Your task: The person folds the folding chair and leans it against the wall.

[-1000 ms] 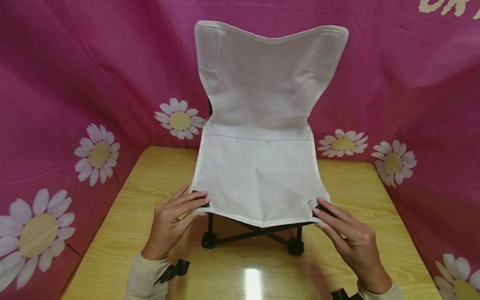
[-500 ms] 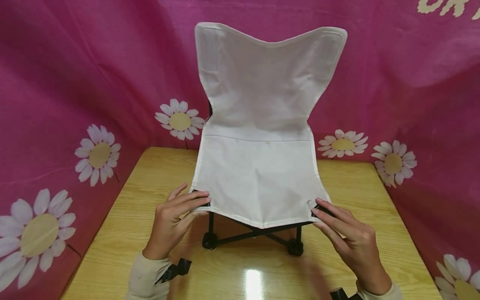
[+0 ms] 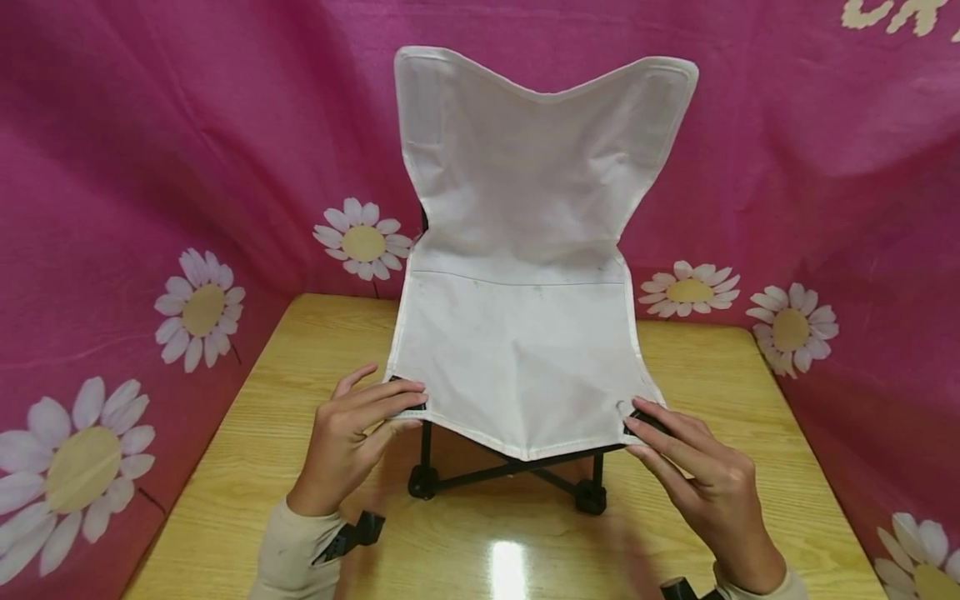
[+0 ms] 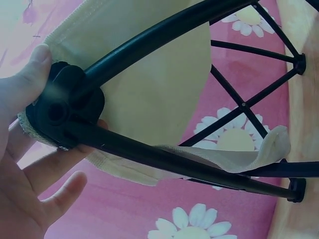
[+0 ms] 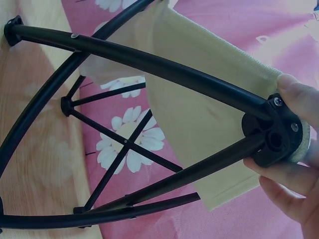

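Observation:
A small folding chair [image 3: 517, 333] with white fabric and a black tube frame stands upright on the wooden table in the head view. My left hand [image 3: 348, 429] grips the seat's front left corner, fingers on top and thumb below. At the front right corner my right hand [image 3: 701, 467] holds on in the same way. Each wrist view looks under the seat: the left hand [image 4: 30, 144] is around one black corner joint [image 4: 65, 107], and the right hand [image 5: 296, 164] around another corner joint [image 5: 276, 129]. The chair's rear legs are hidden in the head view.
The wooden table [image 3: 285, 392] reaches pink curtains [image 3: 247, 125] with printed daisies at the back and both sides. Crossed black tubes [image 3: 510, 468] and feet [image 3: 591, 497] stand near the table's middle.
The two held front corners have come slightly closer together, the left one shifting a little to the right. Both hands keep their grip, and the chair stays upright.

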Available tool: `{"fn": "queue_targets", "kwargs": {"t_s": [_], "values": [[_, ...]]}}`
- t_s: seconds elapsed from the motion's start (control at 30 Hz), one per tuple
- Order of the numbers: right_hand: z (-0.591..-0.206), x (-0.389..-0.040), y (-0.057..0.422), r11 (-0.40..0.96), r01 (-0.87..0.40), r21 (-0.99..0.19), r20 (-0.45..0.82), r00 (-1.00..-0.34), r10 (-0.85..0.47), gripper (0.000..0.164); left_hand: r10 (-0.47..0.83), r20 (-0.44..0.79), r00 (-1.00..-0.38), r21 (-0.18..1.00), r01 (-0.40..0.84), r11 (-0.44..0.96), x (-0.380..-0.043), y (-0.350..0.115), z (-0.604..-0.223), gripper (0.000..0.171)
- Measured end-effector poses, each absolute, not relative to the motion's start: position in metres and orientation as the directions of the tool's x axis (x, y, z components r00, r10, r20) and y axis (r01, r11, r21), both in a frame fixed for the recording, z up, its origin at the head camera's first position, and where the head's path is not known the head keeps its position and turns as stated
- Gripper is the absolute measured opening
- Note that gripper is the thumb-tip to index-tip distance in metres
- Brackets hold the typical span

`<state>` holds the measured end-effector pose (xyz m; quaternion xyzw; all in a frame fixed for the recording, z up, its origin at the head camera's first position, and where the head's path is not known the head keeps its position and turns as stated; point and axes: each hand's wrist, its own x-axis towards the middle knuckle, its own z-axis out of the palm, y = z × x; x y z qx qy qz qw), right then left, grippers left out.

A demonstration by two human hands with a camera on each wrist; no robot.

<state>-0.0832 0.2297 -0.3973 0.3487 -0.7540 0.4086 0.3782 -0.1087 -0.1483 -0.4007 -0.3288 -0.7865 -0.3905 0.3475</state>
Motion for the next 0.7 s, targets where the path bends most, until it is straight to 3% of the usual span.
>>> {"fn": "queue_targets", "kwargs": {"t_s": [0.43, 0.7], "values": [[-0.393, -0.085, 0.224, 0.416, -0.848, -0.327, 0.875, -0.438, -0.206, 0.026, 0.241, 0.821, -0.518, 0.365, 0.8, 0.475, -0.11, -0.144, -0.395, 0.025], [-0.371, -0.078, 0.211, 0.43, -0.852, -0.299, 0.89, -0.412, -0.197, 0.03, 0.233, 0.83, -0.506, 0.36, 0.807, 0.468, -0.11, -0.142, -0.392, 0.028]]}}
